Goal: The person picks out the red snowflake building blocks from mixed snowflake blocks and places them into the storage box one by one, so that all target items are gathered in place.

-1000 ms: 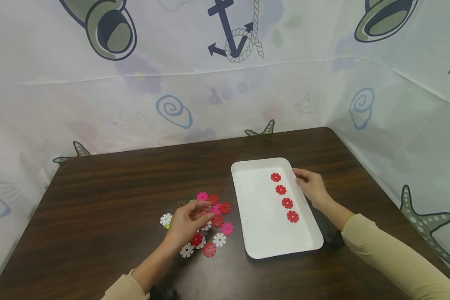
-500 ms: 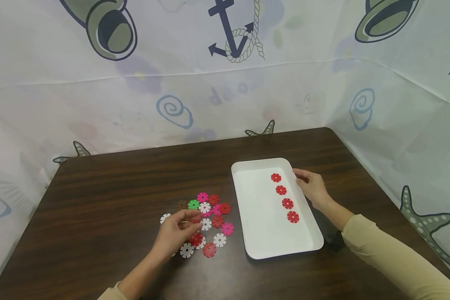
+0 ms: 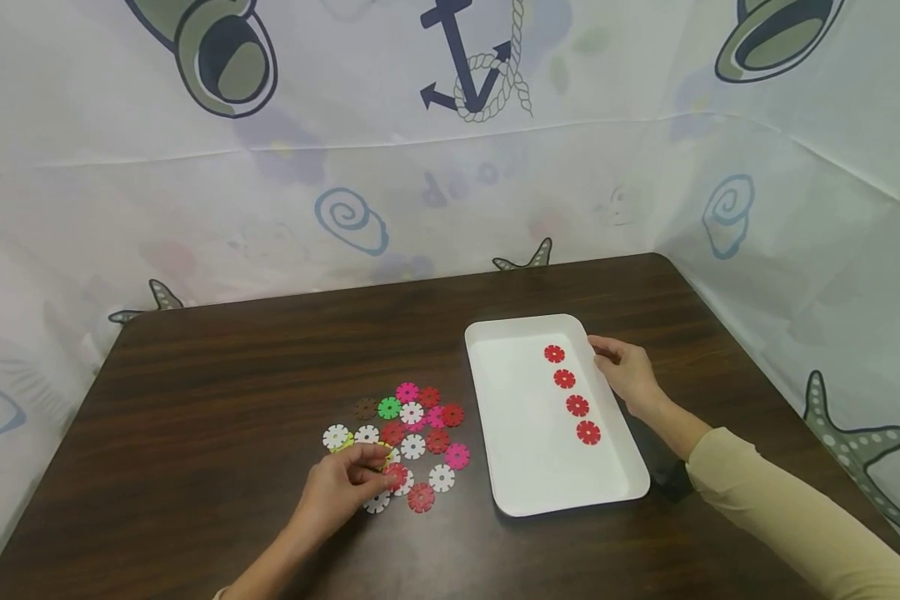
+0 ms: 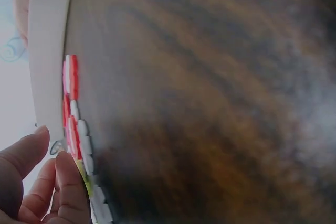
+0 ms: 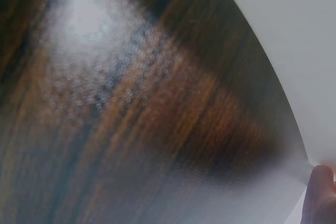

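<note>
My left hand (image 3: 337,487) is over the near-left side of a loose heap of flat notched plastic discs. Its thumb and fingers are apart, with nothing between them; a red disc (image 3: 396,476) lies right at the fingertips. In the left wrist view, the left hand (image 4: 44,182) hovers beside the discs, seen edge-on. White, pink, yellow, brown and green discs (image 3: 389,407) make up the heap with more red ones. My right hand (image 3: 630,379) grips the right rim of a white tray (image 3: 521,492). Several red discs (image 3: 577,406) lie in a column along the tray's right side.
The dark wood-grain table (image 3: 217,392) carries both the heap and the tray, with a narrow strip of table between them. A pale printed cloth (image 3: 420,192) hangs behind the table and along its right edge.
My left hand has moved left and toward the near side of the heap, uncovering the green, white and red discs behind it. The right hand and the tray have kept their place.
</note>
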The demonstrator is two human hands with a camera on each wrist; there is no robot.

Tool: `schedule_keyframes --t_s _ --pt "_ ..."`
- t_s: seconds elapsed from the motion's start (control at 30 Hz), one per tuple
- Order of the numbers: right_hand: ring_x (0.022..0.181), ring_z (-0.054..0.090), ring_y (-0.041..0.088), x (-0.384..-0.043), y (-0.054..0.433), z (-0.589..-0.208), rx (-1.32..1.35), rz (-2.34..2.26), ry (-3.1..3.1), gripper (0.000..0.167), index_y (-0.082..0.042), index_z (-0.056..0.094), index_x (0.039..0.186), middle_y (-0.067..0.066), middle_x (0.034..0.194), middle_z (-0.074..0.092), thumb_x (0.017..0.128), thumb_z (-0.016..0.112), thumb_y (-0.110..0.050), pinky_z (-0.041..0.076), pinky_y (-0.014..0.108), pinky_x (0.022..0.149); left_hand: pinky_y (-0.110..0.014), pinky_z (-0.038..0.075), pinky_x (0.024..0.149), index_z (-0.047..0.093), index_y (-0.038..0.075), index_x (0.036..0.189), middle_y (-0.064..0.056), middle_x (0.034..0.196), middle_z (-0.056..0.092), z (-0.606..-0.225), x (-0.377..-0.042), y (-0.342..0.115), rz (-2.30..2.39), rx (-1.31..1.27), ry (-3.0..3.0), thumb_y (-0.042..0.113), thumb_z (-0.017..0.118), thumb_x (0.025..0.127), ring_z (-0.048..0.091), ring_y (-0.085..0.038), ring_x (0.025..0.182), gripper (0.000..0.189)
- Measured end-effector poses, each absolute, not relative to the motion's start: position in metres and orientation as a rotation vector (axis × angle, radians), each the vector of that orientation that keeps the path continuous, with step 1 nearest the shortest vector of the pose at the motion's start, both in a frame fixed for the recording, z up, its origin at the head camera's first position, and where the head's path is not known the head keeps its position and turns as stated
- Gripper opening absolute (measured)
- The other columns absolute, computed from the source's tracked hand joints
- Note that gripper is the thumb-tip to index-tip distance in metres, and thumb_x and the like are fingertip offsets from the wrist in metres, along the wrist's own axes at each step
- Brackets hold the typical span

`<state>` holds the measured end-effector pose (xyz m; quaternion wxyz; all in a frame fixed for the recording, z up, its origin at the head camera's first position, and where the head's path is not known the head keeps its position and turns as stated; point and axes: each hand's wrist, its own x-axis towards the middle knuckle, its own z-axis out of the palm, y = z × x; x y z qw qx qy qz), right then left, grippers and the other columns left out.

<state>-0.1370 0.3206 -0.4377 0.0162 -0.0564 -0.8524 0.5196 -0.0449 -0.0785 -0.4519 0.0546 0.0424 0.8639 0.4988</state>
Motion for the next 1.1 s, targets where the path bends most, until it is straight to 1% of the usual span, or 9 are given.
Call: schedule_keyframes --t_s 0.17,0.4,0.73,0.87,1.1 --pt "0.11 0.058 0.04 -0.1361 0.3206 -0.438 -0.171 1.618 -2.651 0.043 0.0 0.045 0.137 0.024 0.133 0.05 0.096 0.051 -0.011 0.051 0.041 0.085 -0.019 0.05 0.057 0.069 0.004 0.1 -0.005 0.089 0.07 -0.4554 -0.043 -0.078 1.486 0.158 2.692 0.011 0.081 0.071 0.066 -0.007 0.068 0.032" --pt "0.109 0.058 0.04 -0.1363 0.3209 -0.437 -0.172 1.617 -2.651 0.043 -0.001 0.045 0.137 0.024 0.133 0.05 0.096 0.051 -0.011 0.051 0.04 0.085 -0.018 0.05 0.058 0.07 0.009 0.097 0.0 0.084 0.066 -0.4584 -0.0438 -0.0748 1.403 0.143 2.774 0.006 0.082 0.069 0.063 -0.002 0.065 0.031" --pt "0.108 0.059 0.04 -0.1361 0.3223 -0.4358 -0.162 1.617 -2.647 0.042 0.0 0.045 0.137 0.024 0.132 0.05 0.097 0.051 -0.011 0.051 0.04 0.084 -0.019 0.045 0.057 0.072 0.015 0.093 0.006 0.078 0.06 -0.4575 -0.0456 -0.0711 1.246 0.201 2.877 0.012 0.084 0.067 0.056 0.001 0.062 0.029" --pt "0.109 0.059 0.04 -0.1363 0.3219 -0.436 -0.162 1.627 -2.645 0.043 0.0 0.045 0.137 0.024 0.133 0.05 0.097 0.051 -0.012 0.051 0.04 0.084 -0.019 0.044 0.058 0.072 0.017 0.09 0.007 0.076 0.059 -0.4571 -0.0458 -0.0711 1.198 0.204 2.906 0.012 0.085 0.066 0.054 0.001 0.062 0.027" --pt "0.11 0.058 0.039 -0.1371 0.3207 -0.4368 -0.169 1.609 -2.651 0.043 -0.001 0.044 0.138 0.024 0.133 0.05 0.097 0.051 -0.012 0.05 0.04 0.085 -0.019 0.044 0.058 0.071 0.016 0.088 0.007 0.076 0.058 -0.4566 -0.0456 -0.0708 1.158 0.22 2.928 0.012 0.085 0.066 0.052 0.0 0.063 0.026"
